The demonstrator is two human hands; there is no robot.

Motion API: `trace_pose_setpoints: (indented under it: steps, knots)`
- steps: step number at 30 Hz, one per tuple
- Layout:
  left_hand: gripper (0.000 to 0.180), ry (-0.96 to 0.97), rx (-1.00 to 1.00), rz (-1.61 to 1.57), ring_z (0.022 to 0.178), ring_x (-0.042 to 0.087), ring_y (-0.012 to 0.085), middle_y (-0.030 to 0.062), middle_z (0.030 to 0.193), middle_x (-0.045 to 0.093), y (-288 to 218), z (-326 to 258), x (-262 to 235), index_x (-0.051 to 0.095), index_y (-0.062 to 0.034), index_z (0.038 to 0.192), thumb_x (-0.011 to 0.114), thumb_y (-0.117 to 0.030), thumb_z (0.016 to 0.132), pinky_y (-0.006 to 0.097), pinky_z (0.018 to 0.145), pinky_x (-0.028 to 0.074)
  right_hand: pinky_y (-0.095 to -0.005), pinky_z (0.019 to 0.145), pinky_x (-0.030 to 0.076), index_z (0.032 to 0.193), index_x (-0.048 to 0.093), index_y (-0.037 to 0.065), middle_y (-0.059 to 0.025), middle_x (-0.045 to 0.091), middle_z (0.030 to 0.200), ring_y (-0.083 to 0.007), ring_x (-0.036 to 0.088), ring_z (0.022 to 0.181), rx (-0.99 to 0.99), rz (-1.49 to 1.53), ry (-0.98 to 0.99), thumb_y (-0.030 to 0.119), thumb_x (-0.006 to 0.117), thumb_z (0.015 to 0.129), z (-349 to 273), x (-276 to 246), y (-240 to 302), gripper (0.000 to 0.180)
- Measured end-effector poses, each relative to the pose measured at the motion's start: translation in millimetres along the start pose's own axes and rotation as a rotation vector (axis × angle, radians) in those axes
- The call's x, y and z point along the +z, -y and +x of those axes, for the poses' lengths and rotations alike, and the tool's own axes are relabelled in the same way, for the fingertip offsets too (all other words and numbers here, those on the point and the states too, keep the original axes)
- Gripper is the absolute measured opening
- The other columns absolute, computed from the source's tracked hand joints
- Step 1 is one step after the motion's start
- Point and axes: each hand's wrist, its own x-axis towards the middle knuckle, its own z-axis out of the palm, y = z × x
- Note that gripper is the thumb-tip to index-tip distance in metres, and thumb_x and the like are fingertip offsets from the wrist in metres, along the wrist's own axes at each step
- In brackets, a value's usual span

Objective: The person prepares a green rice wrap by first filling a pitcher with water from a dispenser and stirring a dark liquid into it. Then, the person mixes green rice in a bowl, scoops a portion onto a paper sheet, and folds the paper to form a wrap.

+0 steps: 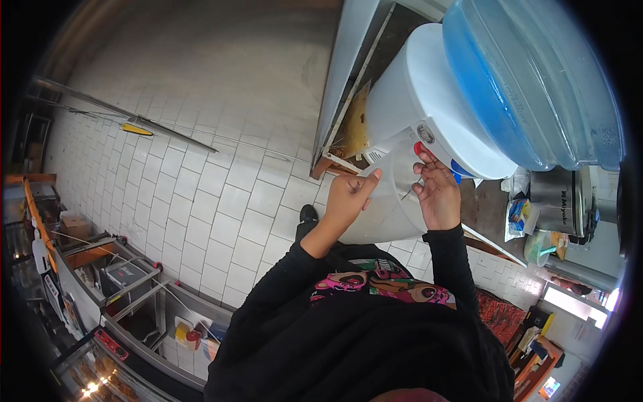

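Observation:
A large translucent plastic pitcher (383,216) is in front of me, tilted, its mouth under the white water dispenser (395,94). My left hand (349,199) is closed on the pitcher's near left side, thumb up along the rim. My right hand (437,191) is at the dispenser's front, its fingers bent and the fingertips at the red tap (418,147). The blue tap (457,169) sits just beyond that hand, partly hidden by it. A big blue water bottle (529,80) rests on top of the dispenser. Whether water is running cannot be made out.
The dispenser stands on a wooden-edged stand (328,164). Right of it are a steel appliance (559,201) and a green plastic cup (539,248). A metal frame table (144,301) stands at lower left on the white tiled floor (228,221). A yellow-handled tool (137,129) shows at upper left.

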Motion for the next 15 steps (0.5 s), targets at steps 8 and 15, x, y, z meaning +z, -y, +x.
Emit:
trace_pose_setpoints:
  steps: [8,15]
  knots:
    - [0.054,-0.001,0.034,0.013,0.035,0.033,0.0062,-0.0032,0.038,0.036,3.0,0.0,-0.5,0.041,-0.0085,0.041,0.056,-0.036,0.085,0.022,0.038,0.022,-0.0249,0.059,0.049,0.1,0.051,0.001,-0.0061,0.055,0.104,-0.0118,0.051,0.081,-0.044,0.042,-0.031,0.005,0.043,0.081,3.4,-1.3,0.2,0.021]
    - [0.053,0.022,0.011,0.001,0.036,0.032,0.0057,-0.004,0.039,0.036,6.7,4.0,1.4,0.04,-0.0093,0.042,0.056,-0.035,0.085,0.022,0.038,0.022,-0.0288,0.063,0.051,0.101,0.051,-0.002,-0.0091,0.055,0.104,-0.0149,0.053,0.085,-0.078,0.051,-0.084,0.003,0.042,0.081,-5.4,-1.7,11.1,0.023]
